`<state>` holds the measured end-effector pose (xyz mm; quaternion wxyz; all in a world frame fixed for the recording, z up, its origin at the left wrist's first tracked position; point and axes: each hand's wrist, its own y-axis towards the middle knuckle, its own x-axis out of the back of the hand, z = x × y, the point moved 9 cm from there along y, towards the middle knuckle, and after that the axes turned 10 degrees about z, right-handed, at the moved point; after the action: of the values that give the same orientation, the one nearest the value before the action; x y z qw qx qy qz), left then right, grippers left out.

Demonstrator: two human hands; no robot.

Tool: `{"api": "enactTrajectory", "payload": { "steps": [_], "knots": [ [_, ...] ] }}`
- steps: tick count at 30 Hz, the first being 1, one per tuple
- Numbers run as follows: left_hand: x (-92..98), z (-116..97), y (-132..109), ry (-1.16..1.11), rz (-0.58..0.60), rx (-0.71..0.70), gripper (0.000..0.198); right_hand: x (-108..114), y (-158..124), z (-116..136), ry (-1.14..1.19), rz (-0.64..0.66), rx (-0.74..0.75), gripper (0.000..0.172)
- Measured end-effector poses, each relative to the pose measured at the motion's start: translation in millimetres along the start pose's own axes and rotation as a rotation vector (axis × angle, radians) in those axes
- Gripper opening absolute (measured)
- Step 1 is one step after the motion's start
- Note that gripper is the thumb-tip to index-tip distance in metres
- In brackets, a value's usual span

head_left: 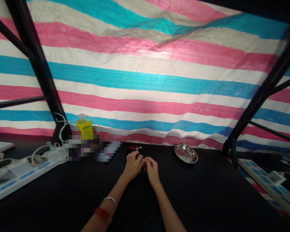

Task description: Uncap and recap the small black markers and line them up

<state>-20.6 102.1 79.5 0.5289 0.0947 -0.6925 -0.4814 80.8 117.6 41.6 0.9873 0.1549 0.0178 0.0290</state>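
Near the middle of the black table [198, 196], my two hands meet with their fingertips close together. The fingers of my left hand [133, 166] are bent and closed round something small and pale, mostly hidden. My right hand [151, 169] pinches at the same spot, thumb and forefinger pressed together. What lies between them is too small to name. Just beyond my left hand lie a red pen-like item [135, 147] and some dark thin items beside it. A shiny round metal dish [186, 153] stands to the right, apart from my hands.
A bottle of yellow liquid [85, 127] stands at the back left, by blurred-out items. A long white power strip [26, 175] with plugs and cables runs along the left; another power strip [265, 180] is at the right. Striped sheeting [149, 80] hangs behind, between black metal posts.
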Motion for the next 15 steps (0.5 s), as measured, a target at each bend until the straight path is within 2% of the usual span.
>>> {"api": "enactTrajectory", "payload": {
  "steps": [4, 8, 12, 15],
  "knots": [
    [-0.8, -3, -2, -0.004, -0.025, -0.037, 0.024, -11, 6, -24, 0.325, 0.098, -0.163, 0.037],
    [0.9, 1, -3, -0.019, -0.076, 0.005, 0.020, -13, 6, -28, 0.453, 0.081, -0.191, 0.034],
    [9.8, 16, -4, -0.062, -0.148, 0.153, 0.042, -15, 2, -33, 0.641, 0.026, -0.257, 0.028],
    [4.0, 26, -2, -0.182, -0.064, 0.214, 0.046, -15, -1, -37, 0.783, -0.008, -0.324, 0.021]
  ]
}}
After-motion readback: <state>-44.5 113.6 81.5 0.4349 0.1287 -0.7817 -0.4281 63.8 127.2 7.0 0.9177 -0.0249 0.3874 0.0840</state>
